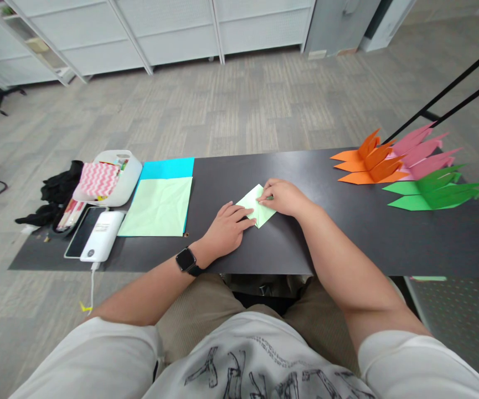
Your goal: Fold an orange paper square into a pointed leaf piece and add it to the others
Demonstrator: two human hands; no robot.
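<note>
A small folded sheet of pale green origami paper (258,221) lies diamond-wise on the dark table in front of me. My left hand (231,226) rests on its left side, fingers stretched out and lying flat across the paper. A black watch sits on that wrist. At the paper's right side, my right hand (286,197) has its fingers bent and pressed together in a pinch on the upper right part. Which flap or edge those fingertips hold is partly hidden by the hand.
Left on the table (222,172) are stacked green and blue paper sheets (156,208), a white power bank (102,235), a phone (82,233), a white basket (129,177) and black cloth (62,183). On the right stand orange (372,160), pink (424,149) and green paper cranes (434,191).
</note>
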